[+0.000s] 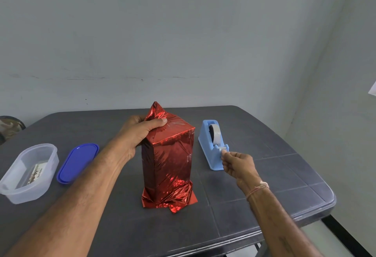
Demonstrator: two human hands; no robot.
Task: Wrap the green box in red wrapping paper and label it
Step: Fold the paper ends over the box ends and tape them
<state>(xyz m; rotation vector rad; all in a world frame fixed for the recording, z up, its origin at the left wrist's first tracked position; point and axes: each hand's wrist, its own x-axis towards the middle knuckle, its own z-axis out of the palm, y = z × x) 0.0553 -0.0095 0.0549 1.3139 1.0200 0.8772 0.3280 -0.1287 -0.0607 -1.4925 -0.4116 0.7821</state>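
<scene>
A tall box wrapped in shiny red paper [168,163] stands upright in the middle of the dark table; no green shows. Loose paper sticks up in a point at its top and spreads crumpled round its base. My left hand [140,132] grips the top left of the box, thumb pressing the folded paper down on the top face. My right hand [237,164] pinches the free end of the tape at the cutter of the light blue tape dispenser [212,144], which stands just right of the box.
A clear oval plastic tub [28,173] holding printed labels sits at the left, its blue lid [78,162] lying beside it. The dark grey table [274,185] ends close on the right and front. A grey wall stands behind.
</scene>
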